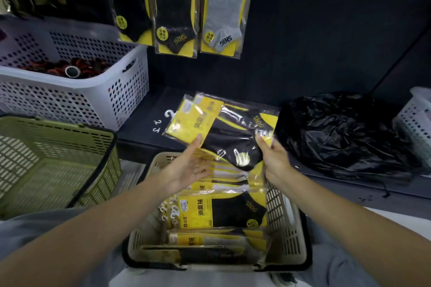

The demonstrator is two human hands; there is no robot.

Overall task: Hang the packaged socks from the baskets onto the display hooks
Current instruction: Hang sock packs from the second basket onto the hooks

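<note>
While R hand (274,158) pinches toe end of sock packs (233,137), L hand (186,168) lies flat, fingertips touching header end. Packs just above beige basket (279,212), long axis L-R, hangers (169,115) leftward. L hand nearer hangers; hung packs (175,7) well above basket.

Your dark shelf (144,131) carries a white perforated basket (70,100) at left, loose white hangers (169,113) in the middle and a crumpled black plastic bag (338,137) at right.
</note>
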